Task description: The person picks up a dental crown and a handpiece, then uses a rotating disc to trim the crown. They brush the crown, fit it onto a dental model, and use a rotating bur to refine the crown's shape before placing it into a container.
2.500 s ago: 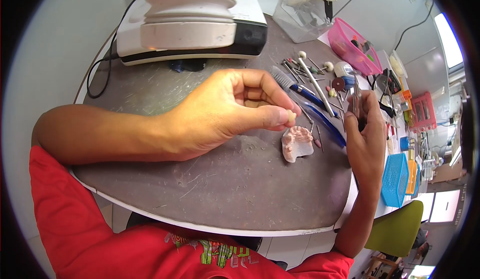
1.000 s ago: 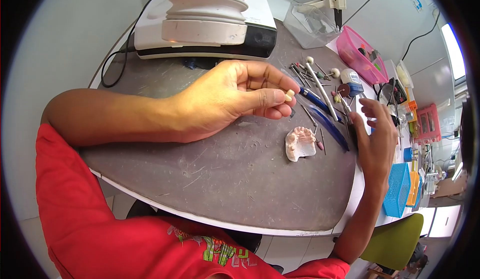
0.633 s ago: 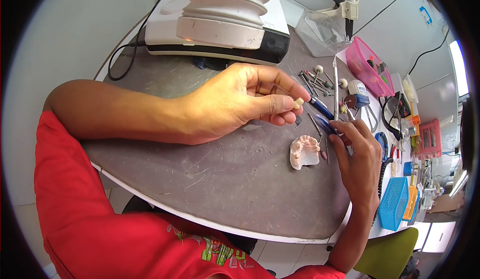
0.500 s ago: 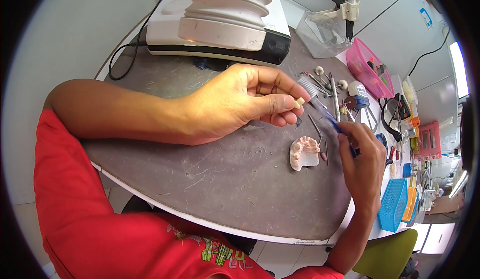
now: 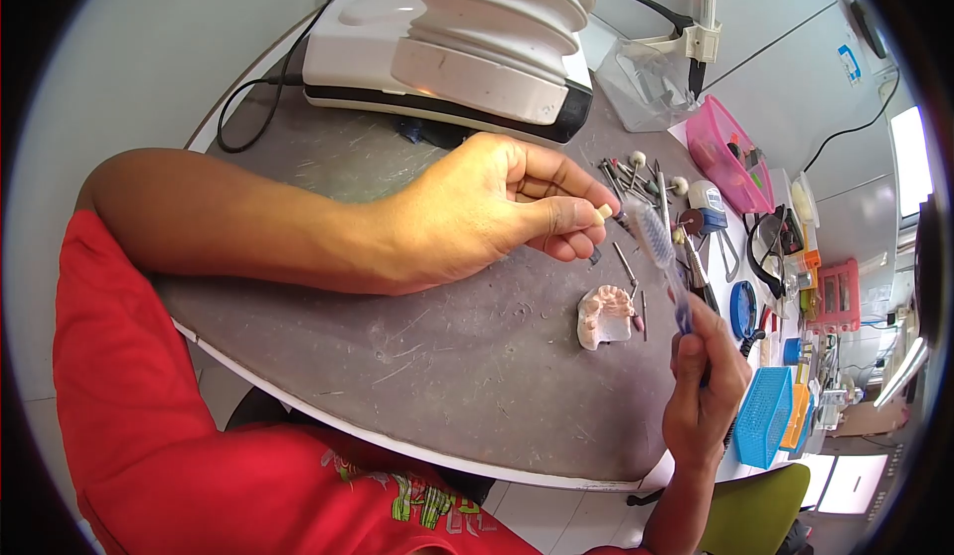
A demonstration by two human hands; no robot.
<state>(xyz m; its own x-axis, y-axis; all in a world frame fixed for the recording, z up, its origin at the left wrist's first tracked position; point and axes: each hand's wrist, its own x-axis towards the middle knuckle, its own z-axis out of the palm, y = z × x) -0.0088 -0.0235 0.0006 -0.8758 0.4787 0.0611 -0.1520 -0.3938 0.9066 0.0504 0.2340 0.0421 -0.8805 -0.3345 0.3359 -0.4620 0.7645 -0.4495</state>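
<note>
My left hand [image 5: 507, 202] pinches a small cream-coloured dental crown [image 5: 602, 214] between thumb and index finger, above the grey bench top [image 5: 477, 356]. In my right hand [image 5: 708, 366] is a toothbrush [image 5: 680, 292] with a blue handle, its pale bristle head [image 5: 651, 234] pointing up and left. The bristles are a little to the right of the crown and apart from it; the brush is slightly blurred. Below the hands a plaster dental model [image 5: 604, 318] of an arch rests on the bench, with teeth in pinkish cream.
A white suction unit with a ribbed hose [image 5: 502, 33] stands at the back. Burs and polishing wheels [image 5: 636, 172] lie scattered behind the brush. To the right are a pink basket [image 5: 727, 153], a clear bin [image 5: 646, 88], a blue lid [image 5: 742, 309] and a blue basket [image 5: 763, 416].
The toothbrush has turned more upright and its head has moved away from the crown, right and down. My right hand has dropped lower. The view has shifted slightly; my left hand keeps its pinch.
</note>
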